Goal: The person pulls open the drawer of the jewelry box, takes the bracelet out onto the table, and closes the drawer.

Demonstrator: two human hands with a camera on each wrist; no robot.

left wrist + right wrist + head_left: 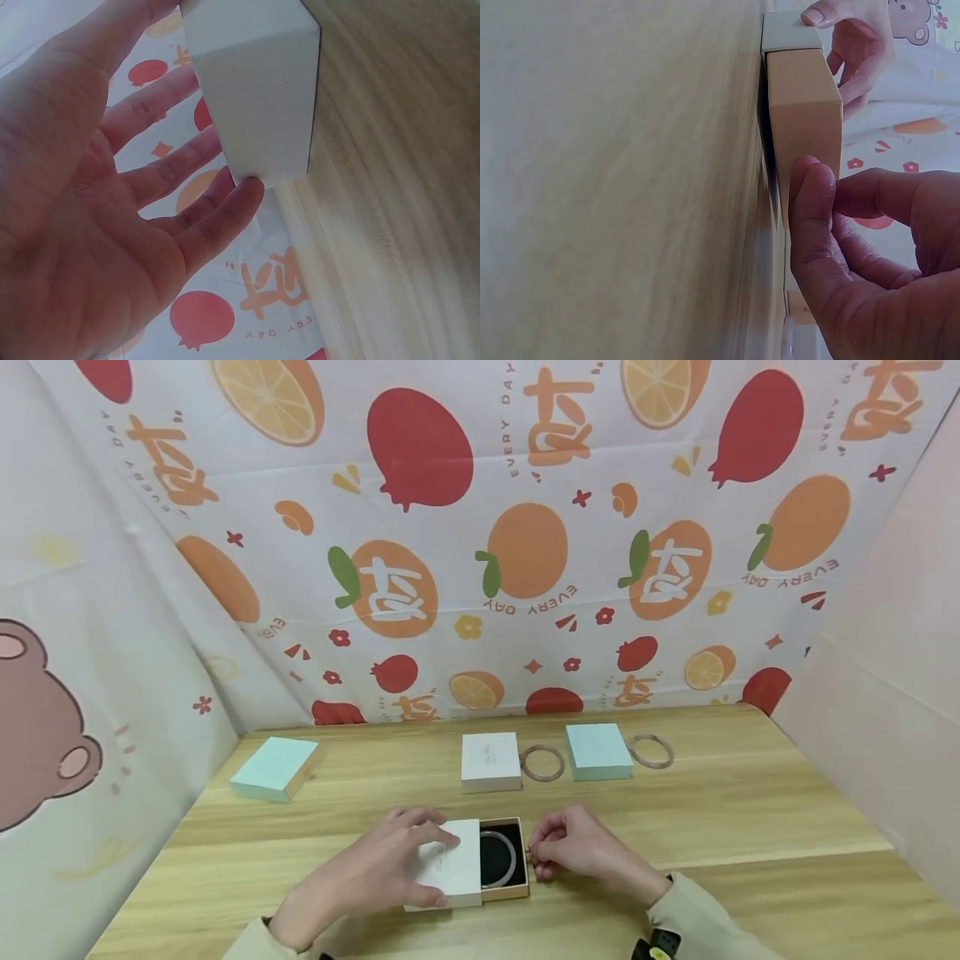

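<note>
A white drawer-style gift box [457,877] lies on the table, its tan inner tray [505,893] pulled partway out to the right. On the tray's black lining rests a mauve bangle [512,860], its left part hidden under the sleeve. My left hand [375,868] spans the white sleeve, thumb on the near edge and fingers over the top and far side; the left wrist view shows fingertips against the box [259,112]. At the tray's right end, my right hand [573,847] pinches a small pull tab with thumb and forefinger. The right wrist view shows those fingers against the tan end panel [806,124].
Farther back stand another white box [490,762] with a bangle [543,777] beside it, and a mint box [598,752] with a second bangle [652,765]. Another mint box [276,768] sits at the left. Fruit-print cloth [450,635] hangs behind the wooden table [750,802].
</note>
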